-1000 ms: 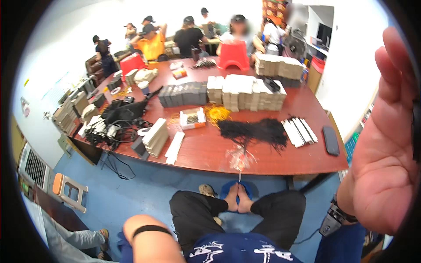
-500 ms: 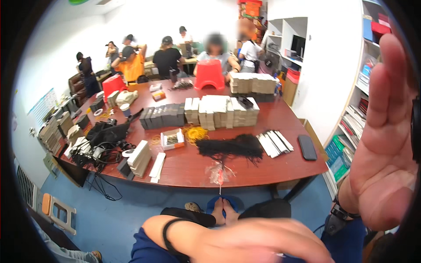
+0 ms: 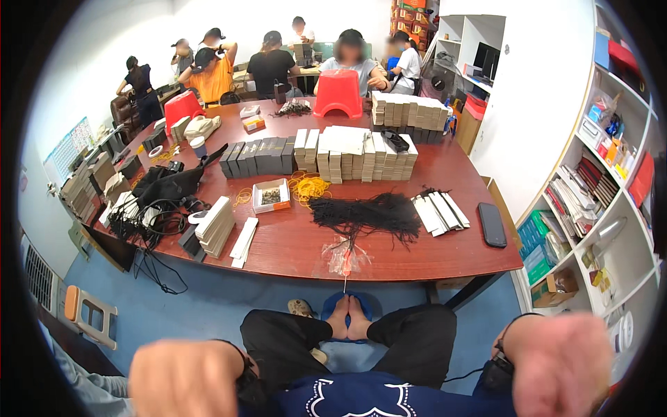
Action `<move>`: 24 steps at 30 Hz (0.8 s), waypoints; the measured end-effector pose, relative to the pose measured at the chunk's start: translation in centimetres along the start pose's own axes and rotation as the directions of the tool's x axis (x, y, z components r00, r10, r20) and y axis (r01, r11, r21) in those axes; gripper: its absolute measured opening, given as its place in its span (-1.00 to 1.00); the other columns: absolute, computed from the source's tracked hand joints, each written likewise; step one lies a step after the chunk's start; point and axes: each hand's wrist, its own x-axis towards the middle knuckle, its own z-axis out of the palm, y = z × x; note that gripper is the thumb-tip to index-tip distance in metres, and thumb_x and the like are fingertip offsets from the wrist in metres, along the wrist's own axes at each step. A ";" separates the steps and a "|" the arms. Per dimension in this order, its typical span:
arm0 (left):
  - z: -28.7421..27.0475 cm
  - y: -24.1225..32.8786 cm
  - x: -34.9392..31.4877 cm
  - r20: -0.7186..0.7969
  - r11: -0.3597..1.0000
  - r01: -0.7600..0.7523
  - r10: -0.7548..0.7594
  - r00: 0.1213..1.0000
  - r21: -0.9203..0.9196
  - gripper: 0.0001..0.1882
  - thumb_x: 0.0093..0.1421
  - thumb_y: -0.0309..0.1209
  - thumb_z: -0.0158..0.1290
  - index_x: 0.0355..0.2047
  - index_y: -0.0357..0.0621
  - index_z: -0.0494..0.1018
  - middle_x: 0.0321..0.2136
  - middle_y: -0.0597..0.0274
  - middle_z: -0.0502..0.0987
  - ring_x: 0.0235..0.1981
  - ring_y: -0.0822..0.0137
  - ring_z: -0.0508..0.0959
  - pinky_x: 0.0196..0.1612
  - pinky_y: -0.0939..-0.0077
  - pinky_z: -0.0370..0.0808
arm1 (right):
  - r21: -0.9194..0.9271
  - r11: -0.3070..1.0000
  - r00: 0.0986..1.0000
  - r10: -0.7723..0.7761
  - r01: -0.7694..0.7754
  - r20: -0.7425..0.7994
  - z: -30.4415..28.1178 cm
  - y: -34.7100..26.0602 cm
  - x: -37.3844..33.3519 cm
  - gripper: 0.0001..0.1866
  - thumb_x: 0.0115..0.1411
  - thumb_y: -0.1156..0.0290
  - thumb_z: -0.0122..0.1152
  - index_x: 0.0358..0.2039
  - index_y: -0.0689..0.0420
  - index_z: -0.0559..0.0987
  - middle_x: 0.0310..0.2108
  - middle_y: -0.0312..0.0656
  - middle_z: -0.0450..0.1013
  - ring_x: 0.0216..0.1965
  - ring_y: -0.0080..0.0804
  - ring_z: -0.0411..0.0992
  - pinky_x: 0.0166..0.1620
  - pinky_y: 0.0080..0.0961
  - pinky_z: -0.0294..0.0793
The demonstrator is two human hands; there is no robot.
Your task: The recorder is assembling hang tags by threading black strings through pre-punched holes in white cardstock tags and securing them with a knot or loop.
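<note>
My left hand [image 3: 184, 379] is raised at the lower left, close to the camera. Its fingers are blurred and run off the lower edge. At the lower right is my right hand [image 3: 564, 365], also blurred, its fingers turned downward and not readable. Both hands are away from the table, and I see nothing held in either. Each wrist wears a black strap. Across the table's near part lies a bundle of black cords [image 3: 365, 215]. A thin rod tool with an orange-red handle [image 3: 346, 263] is held under clear tape at the near edge, its tip jutting out.
The red-brown table [image 3: 306, 254] carries stacks of white-edged cards [image 3: 365, 156], dark grey blocks [image 3: 257, 156], yellow rubber bands [image 3: 309, 186], a small box of metal parts [image 3: 271, 196], white strips [image 3: 441, 212] and a phone [image 3: 492, 224]. Shelves [image 3: 590, 181] stand right. Several people are beyond.
My right hand, earlier upright with its palm showing, has dropped to the lower right. My left hand has moved from the lower middle to the lower left. The head view has shifted slightly.
</note>
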 end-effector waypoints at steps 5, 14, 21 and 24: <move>-4.6 -3.3 -9.6 -0.665 -0.203 0.666 -0.484 0.569 0.718 -0.74 0.03 -0.57 0.01 -0.22 -0.27 0.50 -0.31 0.08 0.56 -0.22 0.14 0.54 -0.12 0.35 0.45 | -0.123 0.648 0.621 0.758 -0.752 0.199 8.1 7.9 -13.3 -0.88 0.02 0.59 0.10 -0.38 0.22 0.51 -0.43 -0.15 0.44 -0.53 -0.28 0.40 -0.41 -0.43 0.40; -13.5 -7.6 -24.4 -0.870 -0.519 0.699 -0.277 0.407 0.492 -0.52 0.11 -0.43 0.03 0.08 -0.16 0.30 0.07 -0.08 0.33 0.17 -0.04 0.25 0.21 0.14 0.18 | 0.016 -0.091 -0.085 0.971 -0.996 0.224 13.6 9.9 -28.1 -0.73 0.24 0.35 0.04 -0.53 0.24 0.52 -0.75 -0.30 0.30 -0.64 -0.64 0.28 -0.52 -0.59 0.26; -13.2 -8.9 -25.8 -0.928 -0.688 0.624 -0.243 0.281 0.370 -0.43 0.16 -0.37 0.02 0.18 -0.16 0.18 0.22 -0.12 0.13 0.29 -0.12 0.03 0.28 0.13 0.05 | -0.022 -0.074 -0.076 0.988 -0.997 0.136 14.7 9.4 -28.3 -0.72 0.21 0.34 0.06 -0.56 0.25 0.52 -0.74 -0.17 0.29 -0.62 -0.57 0.31 -0.47 -0.52 0.30; -13.4 -7.7 -22.6 -0.943 -0.401 0.859 -0.225 0.245 0.319 -0.45 0.19 -0.44 -0.03 0.20 -0.16 0.17 0.25 -0.09 0.12 0.32 -0.07 0.01 0.30 0.18 -0.02 | 0.078 -0.049 -0.038 0.990 -0.996 0.139 14.0 9.8 -25.6 -0.78 0.21 0.34 0.05 -0.42 0.25 0.52 -0.57 -0.21 0.40 -0.52 -0.54 0.38 -0.39 -0.51 0.38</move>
